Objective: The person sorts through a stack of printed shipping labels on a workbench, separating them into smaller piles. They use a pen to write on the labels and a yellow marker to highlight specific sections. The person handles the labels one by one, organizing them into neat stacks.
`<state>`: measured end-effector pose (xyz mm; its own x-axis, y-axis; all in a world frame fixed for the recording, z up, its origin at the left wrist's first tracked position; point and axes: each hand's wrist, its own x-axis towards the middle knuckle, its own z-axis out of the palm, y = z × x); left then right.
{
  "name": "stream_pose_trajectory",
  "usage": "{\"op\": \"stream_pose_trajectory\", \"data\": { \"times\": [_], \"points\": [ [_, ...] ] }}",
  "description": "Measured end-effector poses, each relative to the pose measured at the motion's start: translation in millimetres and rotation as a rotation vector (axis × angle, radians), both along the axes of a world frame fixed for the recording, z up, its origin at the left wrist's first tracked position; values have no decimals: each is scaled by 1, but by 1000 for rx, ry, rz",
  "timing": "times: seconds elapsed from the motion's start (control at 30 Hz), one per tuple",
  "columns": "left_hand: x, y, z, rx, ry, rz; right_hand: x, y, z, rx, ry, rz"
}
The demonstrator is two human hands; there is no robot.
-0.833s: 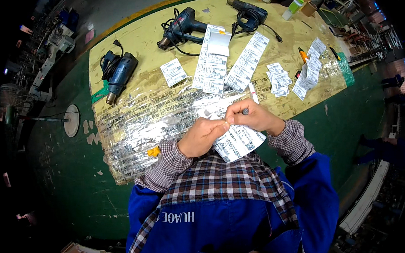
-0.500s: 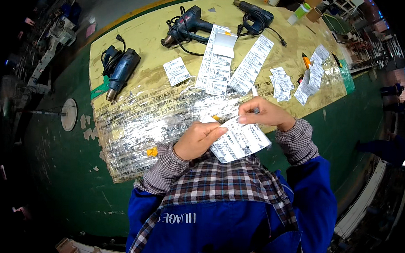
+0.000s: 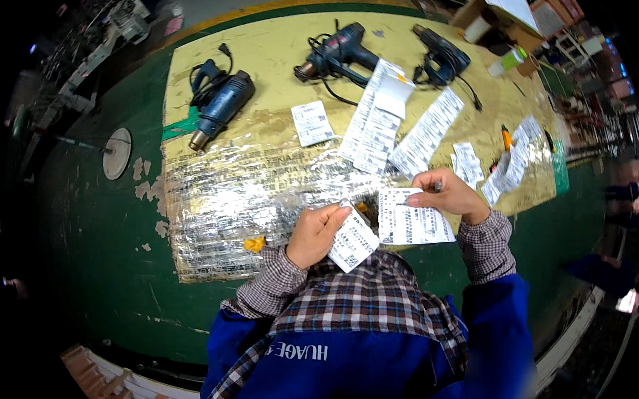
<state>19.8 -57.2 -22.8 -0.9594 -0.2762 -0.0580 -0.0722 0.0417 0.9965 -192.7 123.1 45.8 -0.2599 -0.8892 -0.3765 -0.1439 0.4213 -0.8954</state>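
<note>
Near the table's front edge, my left hand (image 3: 314, 235) pinches a small white printed label sheet (image 3: 354, 242) between thumb and fingers. To its right, my right hand (image 3: 448, 195) grips another white label sheet (image 3: 417, 225) by its upper edge. The two sheets are apart, with a narrow gap between them. Just beyond my hands lie long label strips (image 3: 373, 123), one with a folded flap on top, and a further long strip (image 3: 429, 131) slanting to the right. A single label sheet (image 3: 312, 123) rests left of these.
Three heat guns, the left one (image 3: 223, 108), the middle one (image 3: 338, 54) and the right one (image 3: 441, 55), lie across the yellow table (image 3: 269, 47) with their cords. Crumpled label strips (image 3: 515, 162) and an orange-handled cutter (image 3: 507, 138) are at the right. A yellow scrap (image 3: 254, 244) lies at front left.
The label sheet that both hands held together is now in two separate pieces, one in each hand. My right hand has moved away to the right. The view has shifted slightly.
</note>
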Motion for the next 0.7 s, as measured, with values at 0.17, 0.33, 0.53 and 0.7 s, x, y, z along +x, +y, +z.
{"op": "stream_pose_trajectory", "data": {
  "times": [0.17,0.33,0.53,0.7],
  "points": [
    [18,-14,-25,129,-43,186,-32,-32,2,89,157,55],
    [29,-15,-46,364,-142,316,-53,-92,-8,8,1038,413],
    [35,-14,-52,572,-202,321,-41,-180,-50,142,1468,726],
    [35,-17,-52,607,-195,358,-22,-224,-108,140,1619,824]
  ]
}}
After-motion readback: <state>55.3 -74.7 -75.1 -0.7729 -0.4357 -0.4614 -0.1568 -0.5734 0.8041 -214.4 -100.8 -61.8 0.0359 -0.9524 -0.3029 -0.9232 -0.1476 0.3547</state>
